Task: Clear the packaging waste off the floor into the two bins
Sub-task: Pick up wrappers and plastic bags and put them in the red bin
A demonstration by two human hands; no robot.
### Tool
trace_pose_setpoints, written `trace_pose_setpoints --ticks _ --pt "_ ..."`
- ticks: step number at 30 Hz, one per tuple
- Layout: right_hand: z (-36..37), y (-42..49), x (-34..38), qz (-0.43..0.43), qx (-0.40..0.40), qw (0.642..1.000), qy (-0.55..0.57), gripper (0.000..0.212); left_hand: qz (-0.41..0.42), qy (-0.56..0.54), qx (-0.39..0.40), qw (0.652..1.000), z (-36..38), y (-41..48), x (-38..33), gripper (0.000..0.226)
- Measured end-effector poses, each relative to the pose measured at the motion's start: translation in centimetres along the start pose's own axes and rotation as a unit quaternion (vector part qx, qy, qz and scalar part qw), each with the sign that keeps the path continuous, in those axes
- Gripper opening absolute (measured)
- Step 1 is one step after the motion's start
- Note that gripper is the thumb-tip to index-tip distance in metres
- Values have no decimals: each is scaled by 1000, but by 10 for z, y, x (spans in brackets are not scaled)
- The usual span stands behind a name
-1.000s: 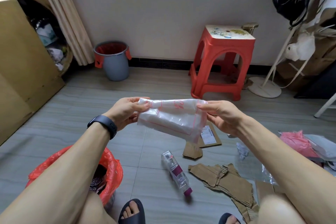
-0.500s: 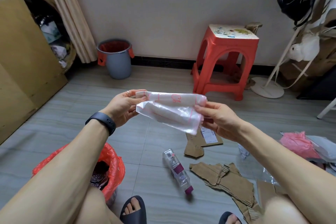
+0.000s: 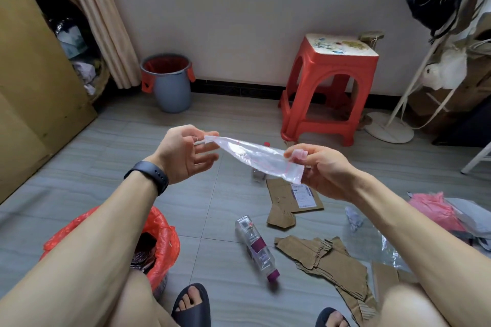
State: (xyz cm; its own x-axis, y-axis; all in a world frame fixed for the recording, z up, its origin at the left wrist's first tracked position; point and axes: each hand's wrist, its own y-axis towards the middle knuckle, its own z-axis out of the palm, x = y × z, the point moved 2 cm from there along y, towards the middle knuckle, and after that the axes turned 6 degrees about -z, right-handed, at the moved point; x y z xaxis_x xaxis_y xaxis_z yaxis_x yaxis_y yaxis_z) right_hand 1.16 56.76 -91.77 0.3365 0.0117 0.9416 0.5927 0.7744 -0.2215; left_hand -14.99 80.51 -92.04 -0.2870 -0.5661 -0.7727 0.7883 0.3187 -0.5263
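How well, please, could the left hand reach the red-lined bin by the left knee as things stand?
Probably yes: the red-lined bin sits open right under the left forearm, nothing covering its mouth. The left hand does pinch one end of the plastic bag, which the right hand also holds.

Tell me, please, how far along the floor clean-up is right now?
Done: the red-lined bin under the left forearm already holds some dark waste. In hand: the left hand and right hand pinch a clear plastic bag stretched between them, above the floor. Left: the torn cardboard, the labelled cardboard piece, the clear box, the crumpled paper and the pink bag lie on the tiles.
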Motion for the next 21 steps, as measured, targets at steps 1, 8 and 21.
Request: trace_pose_setpoints --ticks 1,8,21 --pt "-1 0 0 5 -3 1000 -18 28 -7 32 -12 999 -1 1 3 25" --pt "-10 7 2 -35 -38 996 -71 26 38 105 -63 992 -2 13 7 37" --pt "6 4 -7 -82 -72 994 -23 23 -14 -10 -52 999 1 4 6 18"
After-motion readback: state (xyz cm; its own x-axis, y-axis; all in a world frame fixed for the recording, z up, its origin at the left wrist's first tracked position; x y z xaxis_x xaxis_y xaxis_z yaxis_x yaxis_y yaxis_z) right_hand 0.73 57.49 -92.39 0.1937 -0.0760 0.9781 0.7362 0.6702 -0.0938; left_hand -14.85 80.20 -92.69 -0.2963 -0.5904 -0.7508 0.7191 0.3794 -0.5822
